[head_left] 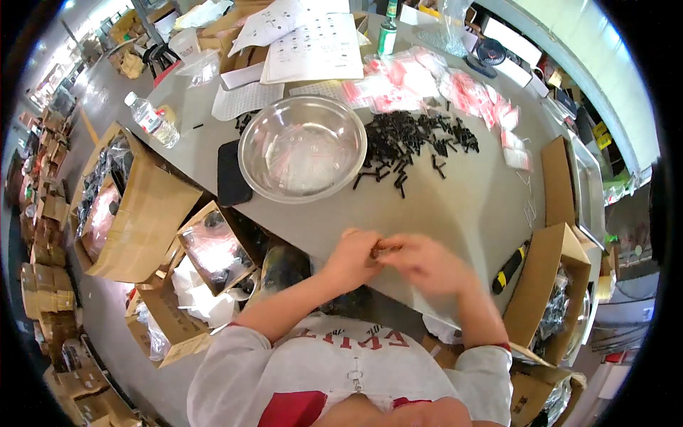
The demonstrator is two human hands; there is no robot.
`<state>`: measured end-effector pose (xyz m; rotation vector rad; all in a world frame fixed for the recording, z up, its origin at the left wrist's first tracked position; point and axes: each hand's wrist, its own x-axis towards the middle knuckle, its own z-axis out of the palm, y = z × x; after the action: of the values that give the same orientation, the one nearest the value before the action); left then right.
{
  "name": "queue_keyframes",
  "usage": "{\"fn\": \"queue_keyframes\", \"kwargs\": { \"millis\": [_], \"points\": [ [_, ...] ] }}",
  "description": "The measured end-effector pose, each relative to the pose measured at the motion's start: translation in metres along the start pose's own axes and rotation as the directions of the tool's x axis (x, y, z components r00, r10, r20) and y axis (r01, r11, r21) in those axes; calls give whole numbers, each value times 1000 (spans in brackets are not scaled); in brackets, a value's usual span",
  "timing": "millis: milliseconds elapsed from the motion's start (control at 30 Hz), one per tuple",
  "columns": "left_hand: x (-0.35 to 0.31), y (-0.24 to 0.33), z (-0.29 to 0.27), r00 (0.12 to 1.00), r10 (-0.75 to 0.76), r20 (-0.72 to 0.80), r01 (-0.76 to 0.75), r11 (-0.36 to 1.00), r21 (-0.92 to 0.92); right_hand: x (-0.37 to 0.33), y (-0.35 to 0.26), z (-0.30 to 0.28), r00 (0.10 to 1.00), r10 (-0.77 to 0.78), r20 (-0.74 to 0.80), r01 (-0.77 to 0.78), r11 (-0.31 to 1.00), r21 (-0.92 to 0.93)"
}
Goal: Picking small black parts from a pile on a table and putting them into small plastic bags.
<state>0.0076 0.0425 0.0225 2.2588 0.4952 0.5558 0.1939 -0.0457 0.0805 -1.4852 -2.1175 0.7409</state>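
My left hand and my right hand meet over the near edge of the grey table. Their fingertips pinch together around something small and dark, mostly hidden by the fingers. The right hand is slightly blurred. Beyond them lies a heap of small black screw-like pieces, with a few strays at its near side. Left of the heap stands a shiny metal bowl with clear plastic bags inside. Small clear bags with red stripes are spread behind the heap.
A black phone-like slab lies beside the bowl. A water bottle and a green bottle stand farther off, near printed sheets. A yellow-black cutter rests at right. Open cartons crowd both sides.
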Motion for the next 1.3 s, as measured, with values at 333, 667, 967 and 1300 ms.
{"fn": "queue_keyframes", "kwargs": {
  "millis": [333,667,967,1300],
  "points": [
    [-24,-30,28,898,241,-367,-175,963,203,71,289,-113,491,538,-685,-759,650,-33],
    [-23,-31,25,897,273,-347,-197,951,239,106,322,-133,663,417,-621,-583,809,-79],
    [-19,-26,27,914,218,-343,-128,955,267,70,213,-54,673,364,-644,-517,854,-57],
    [-18,-18,26,951,222,-215,-167,955,245,30,88,37,663,404,-630,-583,807,-97]
  ]
}}
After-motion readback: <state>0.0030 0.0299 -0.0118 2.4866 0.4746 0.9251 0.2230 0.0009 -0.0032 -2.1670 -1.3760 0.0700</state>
